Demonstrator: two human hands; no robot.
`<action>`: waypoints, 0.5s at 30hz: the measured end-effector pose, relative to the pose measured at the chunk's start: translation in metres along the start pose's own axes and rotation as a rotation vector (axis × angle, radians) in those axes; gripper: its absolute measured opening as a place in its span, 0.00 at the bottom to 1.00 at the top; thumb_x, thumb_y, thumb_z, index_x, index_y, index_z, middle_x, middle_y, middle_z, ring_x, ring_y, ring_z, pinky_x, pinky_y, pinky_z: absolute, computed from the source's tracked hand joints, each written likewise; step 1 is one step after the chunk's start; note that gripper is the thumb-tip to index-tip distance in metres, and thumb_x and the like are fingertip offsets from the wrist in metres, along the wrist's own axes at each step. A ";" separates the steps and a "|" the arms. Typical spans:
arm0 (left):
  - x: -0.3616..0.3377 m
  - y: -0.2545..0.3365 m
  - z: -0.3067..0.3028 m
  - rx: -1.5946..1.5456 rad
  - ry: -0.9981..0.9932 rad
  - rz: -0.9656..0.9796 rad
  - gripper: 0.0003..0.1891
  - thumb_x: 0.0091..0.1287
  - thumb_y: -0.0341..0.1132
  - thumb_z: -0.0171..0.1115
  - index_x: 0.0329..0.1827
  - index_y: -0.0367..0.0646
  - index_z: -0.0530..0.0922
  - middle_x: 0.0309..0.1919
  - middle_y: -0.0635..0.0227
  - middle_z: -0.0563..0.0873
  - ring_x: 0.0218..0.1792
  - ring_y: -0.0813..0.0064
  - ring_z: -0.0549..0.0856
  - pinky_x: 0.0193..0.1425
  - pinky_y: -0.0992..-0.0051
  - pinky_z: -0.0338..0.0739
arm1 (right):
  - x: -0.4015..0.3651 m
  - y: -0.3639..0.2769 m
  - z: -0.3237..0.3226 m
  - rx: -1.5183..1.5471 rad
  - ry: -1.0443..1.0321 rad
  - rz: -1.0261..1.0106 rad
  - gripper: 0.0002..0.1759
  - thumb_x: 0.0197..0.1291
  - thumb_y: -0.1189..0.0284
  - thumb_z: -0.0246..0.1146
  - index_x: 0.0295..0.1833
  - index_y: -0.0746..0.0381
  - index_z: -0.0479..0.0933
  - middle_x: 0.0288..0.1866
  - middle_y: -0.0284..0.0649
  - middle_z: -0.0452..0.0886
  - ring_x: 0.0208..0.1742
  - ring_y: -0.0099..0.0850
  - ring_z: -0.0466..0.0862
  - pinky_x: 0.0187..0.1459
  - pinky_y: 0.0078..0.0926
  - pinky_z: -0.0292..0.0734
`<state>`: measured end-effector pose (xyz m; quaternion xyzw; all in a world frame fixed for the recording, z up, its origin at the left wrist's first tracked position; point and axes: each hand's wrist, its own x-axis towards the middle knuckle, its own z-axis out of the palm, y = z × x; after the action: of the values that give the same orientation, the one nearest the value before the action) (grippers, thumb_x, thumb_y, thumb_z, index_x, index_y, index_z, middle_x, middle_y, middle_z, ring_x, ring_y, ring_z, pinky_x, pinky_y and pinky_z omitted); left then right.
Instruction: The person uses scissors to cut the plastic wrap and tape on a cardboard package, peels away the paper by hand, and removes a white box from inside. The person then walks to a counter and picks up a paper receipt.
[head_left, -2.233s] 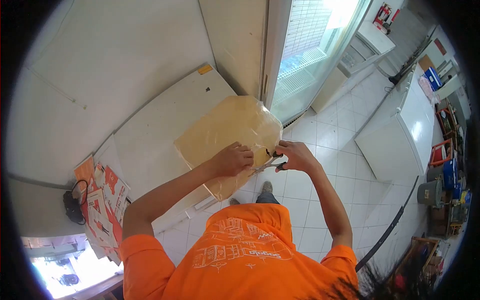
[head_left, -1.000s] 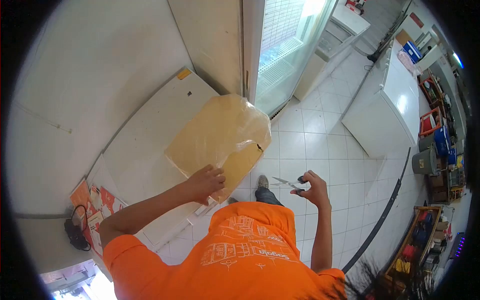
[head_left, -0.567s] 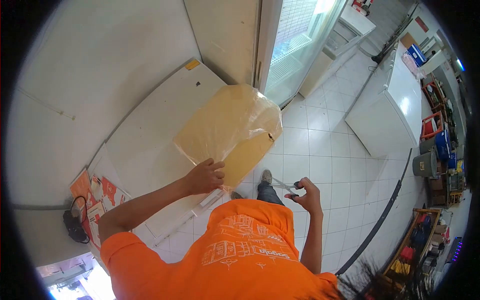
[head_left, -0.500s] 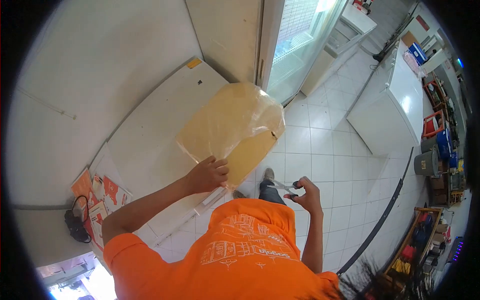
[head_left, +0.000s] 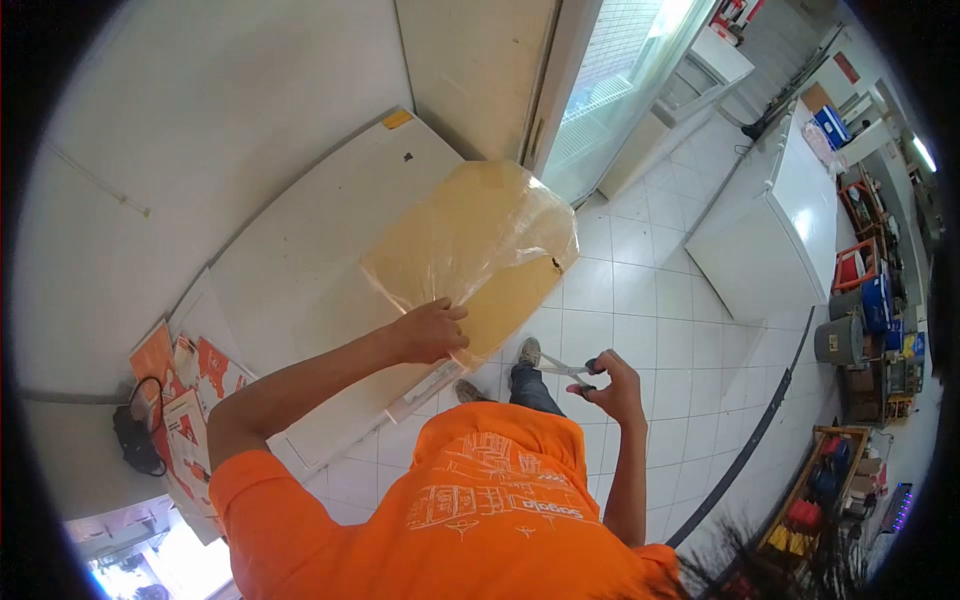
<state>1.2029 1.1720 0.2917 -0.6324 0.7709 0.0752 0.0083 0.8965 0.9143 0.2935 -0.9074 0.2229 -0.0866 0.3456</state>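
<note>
We see the left hand [head_left: 430, 332] closed on the near edge of the package [head_left: 470, 250], with the fingers curled over the clear wrap and the thumb on top. The package is a flat brown sheet in plastic. It lies on the right end of the freezer [head_left: 310, 260] and juts out past that edge over the floor [head_left: 660, 300].

The right hand [head_left: 615, 385] is closed around the handles of the scissors [head_left: 565, 368]. Their blades are a little parted and point toward the package, but they stay clear of it, below its near corner. A shoe [head_left: 528, 352] shows just beside the blades. Orange papers [head_left: 190, 390] lie off the freezer's left end, well apart from both hands.
</note>
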 end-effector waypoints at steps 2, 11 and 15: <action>-0.007 -0.002 0.007 -0.003 0.081 0.063 0.12 0.64 0.48 0.72 0.31 0.53 0.83 0.32 0.76 0.86 0.54 0.72 0.80 0.60 0.63 0.72 | -0.008 0.003 0.002 -0.013 -0.010 0.025 0.28 0.39 0.63 0.88 0.36 0.61 0.75 0.36 0.33 0.82 0.38 0.34 0.85 0.41 0.32 0.81; -0.018 -0.028 -0.002 -0.302 0.438 -0.097 0.13 0.66 0.44 0.71 0.26 0.50 0.80 0.20 0.70 0.76 0.29 0.64 0.80 0.37 0.63 0.77 | 0.000 0.002 0.013 -0.005 -0.063 0.056 0.28 0.40 0.61 0.87 0.37 0.60 0.76 0.37 0.33 0.83 0.40 0.34 0.86 0.42 0.34 0.81; -0.002 -0.066 0.014 0.194 0.538 -0.424 0.23 0.63 0.43 0.75 0.15 0.46 0.72 0.18 0.65 0.75 0.22 0.60 0.79 0.27 0.61 0.72 | 0.006 0.009 0.010 0.009 -0.060 0.043 0.28 0.40 0.61 0.87 0.37 0.60 0.76 0.37 0.34 0.83 0.40 0.36 0.86 0.40 0.35 0.80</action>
<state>1.2667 1.1634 0.2709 -0.7718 0.6006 -0.1710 -0.1197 0.9014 0.9117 0.2796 -0.9029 0.2317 -0.0530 0.3582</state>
